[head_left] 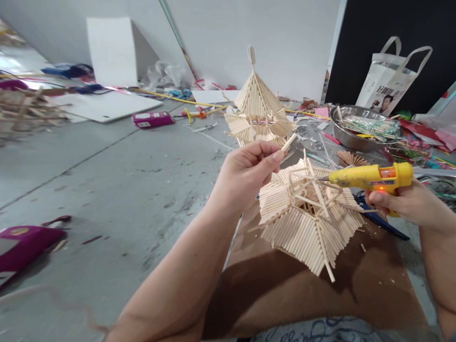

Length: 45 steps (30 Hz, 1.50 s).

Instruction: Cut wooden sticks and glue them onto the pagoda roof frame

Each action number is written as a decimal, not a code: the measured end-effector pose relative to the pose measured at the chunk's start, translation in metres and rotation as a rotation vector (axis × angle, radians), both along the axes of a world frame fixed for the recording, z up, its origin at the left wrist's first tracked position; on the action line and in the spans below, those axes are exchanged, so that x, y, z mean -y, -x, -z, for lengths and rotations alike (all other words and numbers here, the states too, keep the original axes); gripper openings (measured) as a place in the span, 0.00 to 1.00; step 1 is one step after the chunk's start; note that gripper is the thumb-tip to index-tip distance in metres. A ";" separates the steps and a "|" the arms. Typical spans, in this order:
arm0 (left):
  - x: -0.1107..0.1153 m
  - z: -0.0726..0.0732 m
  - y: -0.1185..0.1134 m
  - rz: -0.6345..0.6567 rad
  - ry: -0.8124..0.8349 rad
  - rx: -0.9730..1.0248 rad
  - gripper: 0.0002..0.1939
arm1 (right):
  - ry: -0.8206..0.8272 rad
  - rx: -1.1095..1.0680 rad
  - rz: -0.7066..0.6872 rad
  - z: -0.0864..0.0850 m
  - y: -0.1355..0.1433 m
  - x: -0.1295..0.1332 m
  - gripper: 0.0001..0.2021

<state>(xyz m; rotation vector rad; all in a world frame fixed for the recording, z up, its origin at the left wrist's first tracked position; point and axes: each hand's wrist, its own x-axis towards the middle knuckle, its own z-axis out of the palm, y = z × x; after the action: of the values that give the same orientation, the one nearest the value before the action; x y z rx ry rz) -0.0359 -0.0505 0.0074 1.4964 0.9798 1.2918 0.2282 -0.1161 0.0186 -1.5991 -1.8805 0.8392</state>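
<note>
Between the thumb and fingers of my left hand (pixel 251 166) is a short, pale wooden stick (pixel 289 142), tilted up to the right. My right hand (pixel 402 202) is wrapped round the handle of a yellow glue gun (pixel 370 175) with a glowing orange light. Its nozzle points left, at the upper frame of a star-shaped roof model (pixel 297 228) built from thin wooden sticks. The model rests on a brown board (pixel 270 289) in front of me. Behind my left hand stands a taller stick pagoda (pixel 258 97) with a pointed top.
A metal bowl (pixel 363 142) with plastic-wrapped sticks sits at the right, near a white bag (pixel 386 80). Blue-handled pliers (pixel 386 223) lie beside the model. Purple devices lie on the grey floor (pixel 107 190), one being a purple box (pixel 153 119). A yellow cord (pixel 167 97) runs behind.
</note>
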 end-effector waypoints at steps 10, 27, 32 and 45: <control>0.000 -0.001 -0.001 0.001 0.008 0.004 0.04 | -0.047 0.089 -0.011 -0.006 0.005 0.001 0.17; 0.001 -0.002 0.001 0.007 0.022 0.011 0.04 | 0.011 0.041 0.174 -0.005 -0.013 0.002 0.24; 0.001 -0.002 0.000 0.003 -0.001 -0.019 0.05 | 0.032 0.039 0.178 -0.002 -0.022 0.002 0.23; -0.001 0.000 0.001 0.012 0.005 -0.024 0.05 | 0.012 0.079 0.170 -0.004 -0.016 0.002 0.23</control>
<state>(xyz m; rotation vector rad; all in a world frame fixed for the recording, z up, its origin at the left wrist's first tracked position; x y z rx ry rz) -0.0365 -0.0500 0.0071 1.5150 0.9871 1.2644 0.2446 -0.1182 0.0226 -1.7942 -1.7648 0.7256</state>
